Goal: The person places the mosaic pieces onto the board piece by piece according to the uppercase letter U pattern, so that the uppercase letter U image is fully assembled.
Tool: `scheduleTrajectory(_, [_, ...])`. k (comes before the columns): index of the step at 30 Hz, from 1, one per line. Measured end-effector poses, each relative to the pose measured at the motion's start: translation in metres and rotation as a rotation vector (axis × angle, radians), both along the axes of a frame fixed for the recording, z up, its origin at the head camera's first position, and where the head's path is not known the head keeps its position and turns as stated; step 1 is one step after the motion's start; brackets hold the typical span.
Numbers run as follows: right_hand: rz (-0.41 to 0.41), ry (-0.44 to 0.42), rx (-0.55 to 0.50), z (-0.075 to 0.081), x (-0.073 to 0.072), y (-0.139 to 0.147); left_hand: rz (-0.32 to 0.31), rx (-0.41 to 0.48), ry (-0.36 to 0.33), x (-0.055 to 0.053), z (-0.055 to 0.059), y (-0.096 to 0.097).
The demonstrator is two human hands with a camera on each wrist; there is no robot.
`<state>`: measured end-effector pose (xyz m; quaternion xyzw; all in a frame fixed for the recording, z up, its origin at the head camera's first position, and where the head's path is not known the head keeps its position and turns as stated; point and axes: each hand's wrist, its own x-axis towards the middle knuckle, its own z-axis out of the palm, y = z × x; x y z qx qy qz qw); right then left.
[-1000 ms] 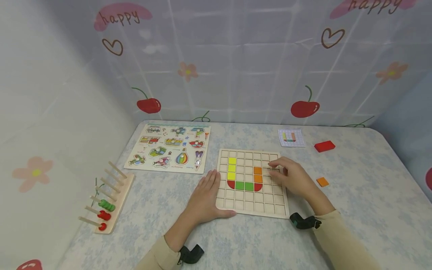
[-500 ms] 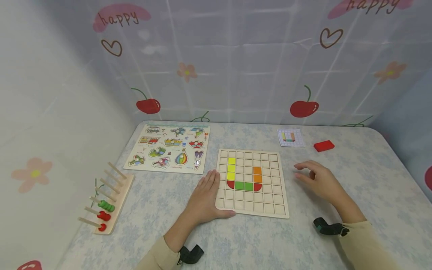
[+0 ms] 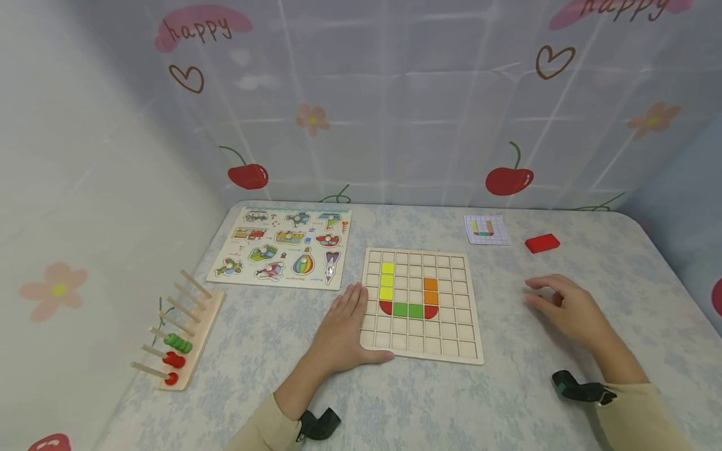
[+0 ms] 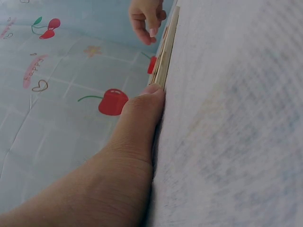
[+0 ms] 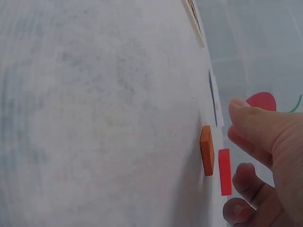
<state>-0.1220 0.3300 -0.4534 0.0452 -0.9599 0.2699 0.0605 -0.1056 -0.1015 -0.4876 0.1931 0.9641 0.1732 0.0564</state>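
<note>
My left hand [image 3: 338,329] lies with straight fingers along the left side of the wooden grid board [image 3: 451,347], its thumb at the front edge. In the grid sit yellow tiles [image 3: 387,280], two green tiles [image 3: 408,311], orange tiles [image 3: 431,291] and two red rounded corner pieces [image 3: 431,312], forming a U. To the right of the board hovers my right hand [image 3: 572,310], fingers loosely bent and holding nothing. In the right wrist view a loose orange tile [image 5: 207,150] lies on the table close to those fingers; the hand hides it in the head view.
Behind my right hand lie a red block [image 3: 543,243] and a small card [image 3: 487,230] printed with a coloured U. A picture puzzle board [image 3: 282,247] is at the back left. Nearer on the left stands a wooden peg rack [image 3: 194,351] with red and green beads.
My right hand has moved off the board's right side, rightward across the table to over the loose orange tile. The left hand stays where it was on the board.
</note>
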Motion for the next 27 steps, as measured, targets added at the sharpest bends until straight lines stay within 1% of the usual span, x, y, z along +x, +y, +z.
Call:
scheduleTrajectory(5, [-0.028, -0.011, 0.008, -0.0016, 0.001, 0.0052, 0.0, -0.001, -0.006, 0.0001, 0.0003, 0.0001])
scheduleTrajectory(15, [-0.049, -0.008, -0.006, -0.0035, 0.0029, 0.0087, 0.005, 0.002, -0.01, 0.0004, 0.001, 0.0004])
scheduleTrajectory(20, [-0.054, -0.009, 0.006, -0.0047, 0.0034, 0.0081, 0.004, 0.004, -0.008, 0.0005, 0.0009, 0.0003])
scheduleTrajectory(27, [-0.052, -0.014, 0.012, -0.0102, 0.0047, 0.0098, 0.002, 0.015, -0.001, 0.0005, 0.0001, -0.0001])
